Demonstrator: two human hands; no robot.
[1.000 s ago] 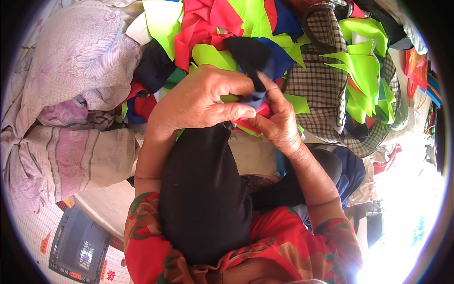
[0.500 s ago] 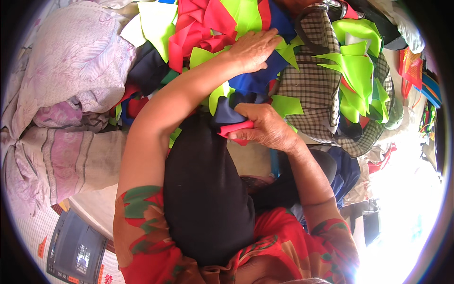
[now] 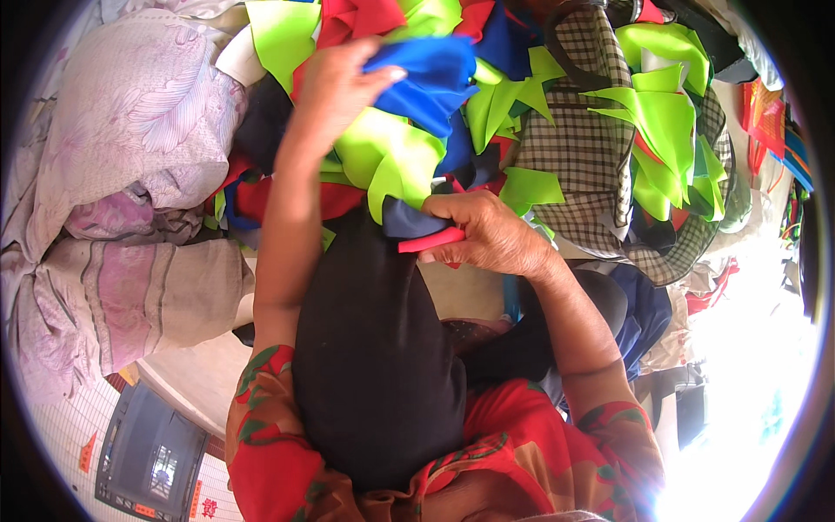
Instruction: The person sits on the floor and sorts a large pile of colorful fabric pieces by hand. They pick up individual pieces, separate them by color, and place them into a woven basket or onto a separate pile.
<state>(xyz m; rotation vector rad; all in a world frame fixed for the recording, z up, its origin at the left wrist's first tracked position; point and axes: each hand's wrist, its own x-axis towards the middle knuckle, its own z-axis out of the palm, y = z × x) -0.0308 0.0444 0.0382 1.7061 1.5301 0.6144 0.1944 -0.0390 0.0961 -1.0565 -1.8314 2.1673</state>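
My left hand (image 3: 335,91), blurred at the fingers, is at the top of the fabric heap. The edge of a bright blue fabric piece (image 3: 430,74) lies between its thumb and fingers. Just below spreads a lime-green fabric piece (image 3: 387,152). My right hand (image 3: 491,230) pinches a small stack of fabric pieces, a navy one (image 3: 410,219) over a red one (image 3: 430,240), above my black-trousered leg (image 3: 374,348). How many layers the stack has is hidden by the fingers. Red fabric pieces (image 3: 357,19) lie beyond my left hand.
On the right, a checked cloth bag (image 3: 570,148) bears more lime-green pieces (image 3: 657,122). Pale patterned cloth (image 3: 139,113) covers a bulky shape at left. A dark grey panel-like object (image 3: 152,452) is at lower left, and strong glare fills the lower right.
My left hand has moved left across the heap, and the blue piece has shifted left with it, uncovering more lime-green fabric. My right hand still holds the navy and red pieces.
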